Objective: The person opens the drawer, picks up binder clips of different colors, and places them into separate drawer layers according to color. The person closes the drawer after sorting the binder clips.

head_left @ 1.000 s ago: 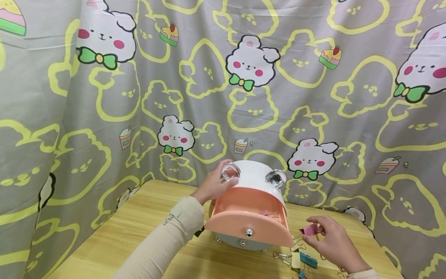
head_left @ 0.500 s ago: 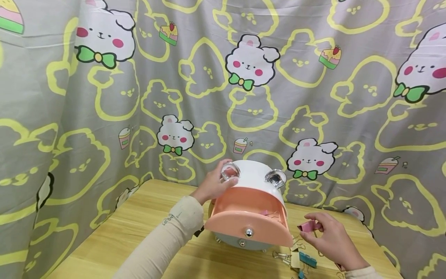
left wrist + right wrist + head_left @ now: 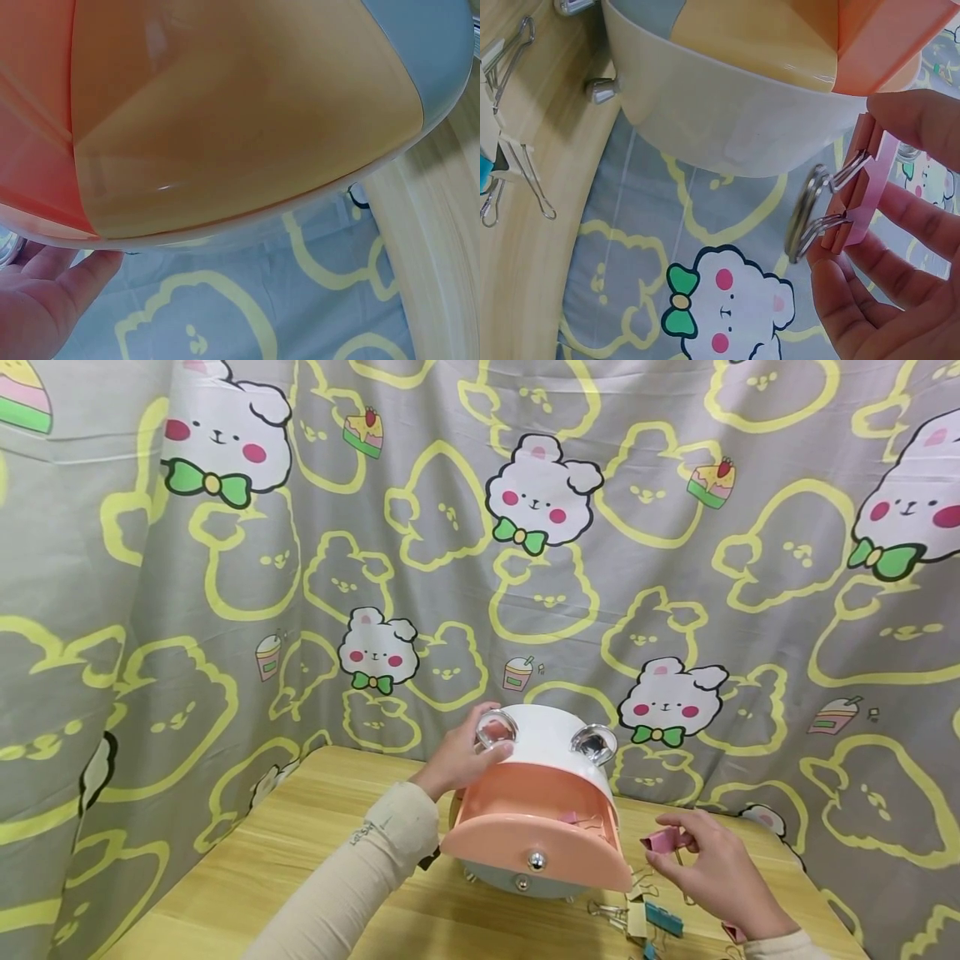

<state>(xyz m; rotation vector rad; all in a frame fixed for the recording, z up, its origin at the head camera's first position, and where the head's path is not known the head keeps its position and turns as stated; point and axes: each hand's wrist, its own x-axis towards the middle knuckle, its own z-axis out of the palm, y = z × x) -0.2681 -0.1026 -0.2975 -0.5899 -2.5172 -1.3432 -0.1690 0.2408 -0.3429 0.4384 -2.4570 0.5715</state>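
Observation:
A round white desktop drawer box (image 3: 546, 731), shaped like an alarm clock with silver bells, stands on the table with its orange top drawer (image 3: 536, 852) pulled out. My left hand (image 3: 467, 754) grips the box's upper left side around one silver bell; the left wrist view shows its fingers at the rim. Between thumb and fingers my right hand (image 3: 712, 868) pinches a pink binder clip (image 3: 859, 184), held up to the right of the drawer. Its wire handles stick out toward the box in the right wrist view. Inside the drawer lies a pink clip (image 3: 570, 817) with wire handles.
Several loose binder clips, among them a yellow clip (image 3: 636, 920) and a teal clip (image 3: 664, 919), lie on the wooden table (image 3: 247, 877) right of the box. Below the orange drawer is a grey drawer (image 3: 495, 878). A patterned curtain (image 3: 450, 568) hangs behind and beside the table.
My right hand has risen slightly and shifted a little left with the pink binder clip. The left hand, the box and the pulled-out drawer have stayed where they were.

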